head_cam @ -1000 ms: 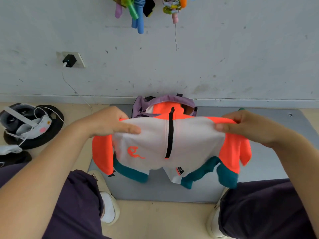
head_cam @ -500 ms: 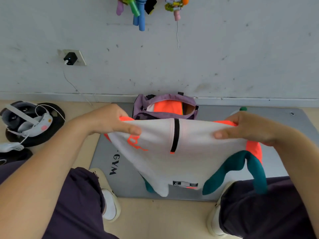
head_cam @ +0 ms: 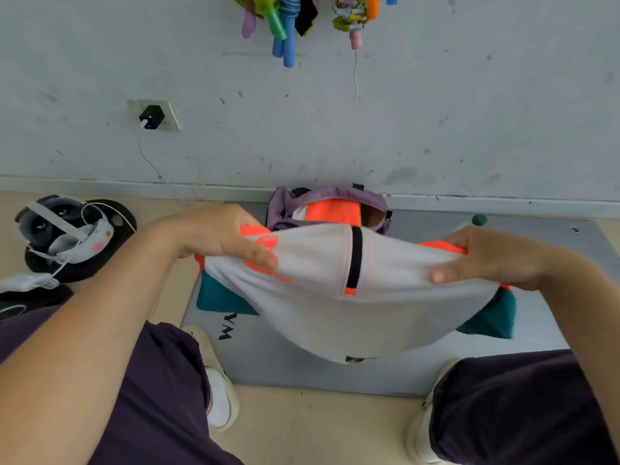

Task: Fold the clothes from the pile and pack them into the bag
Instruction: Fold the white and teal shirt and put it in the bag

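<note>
While your left hand (head_cam: 221, 238) and right hand (head_cam: 486, 260) each keep a closed grip on the jacket (head_cam: 335, 297), its body has swung up toward you, sleeves apparently tucking beneath, folding unfinished.

We face a scuffed pale wall (head_cam: 436, 112) with a grey skirting (head_cam: 100, 187) along its foot. A socket (head_cam: 157, 114) holds a black charger (head_cam: 151, 116), above and beyond the left hand, its white cable (head_cam: 151, 166) trailing down. Bright toys (head_cam: 285, 25) hang higher up. The floor (head_cam: 318, 427) is beige, with a grey mat (head_cam: 335, 374) beneath the hands. A headset (head_cam: 63, 229) lies left of the left hand.
</note>
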